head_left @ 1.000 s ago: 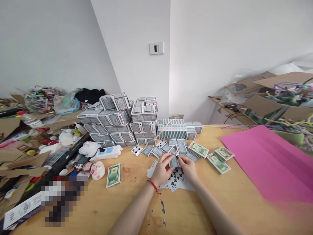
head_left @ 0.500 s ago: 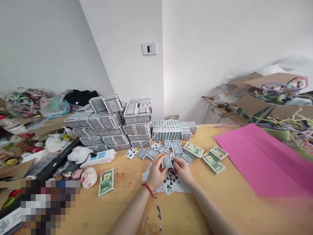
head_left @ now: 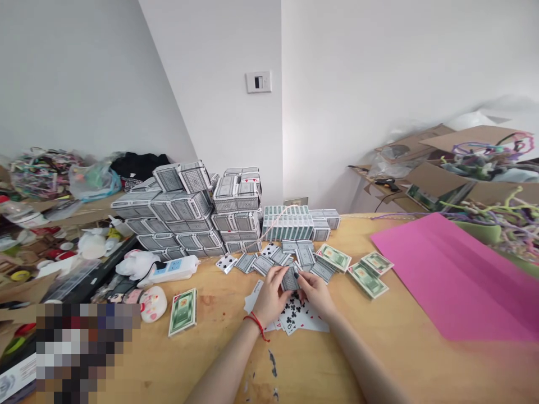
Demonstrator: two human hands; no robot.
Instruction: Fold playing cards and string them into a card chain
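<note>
Between my two hands is a grey-backed playing card (head_left: 290,278), back side up; I cannot tell if other cards are folded or stacked with it. My left hand (head_left: 272,297) wears a red string bracelet and grips the card's left side, thumb low and fingers above. On the right edge, my right hand (head_left: 314,292) pinches it with thumb and forefinger. Face-up cards (head_left: 293,320), clubs among them, lie under my hands, partly hidden. Just beyond are several folded grey-backed pieces (head_left: 263,265) and two face-up spade cards, one of them the left card (head_left: 226,264).
Grey card-built blocks (head_left: 181,207) are stacked at the back left, beside a row of green-and-white packs (head_left: 287,223). Green card boxes (head_left: 368,279) lie right, another box (head_left: 183,311) left. A power strip (head_left: 174,269) and pink sheet (head_left: 446,275) flank the work area.
The card between my hands has tilted and turned slightly, and my right fingers have shifted a little along its edge. Everything on the table stays where it was.
</note>
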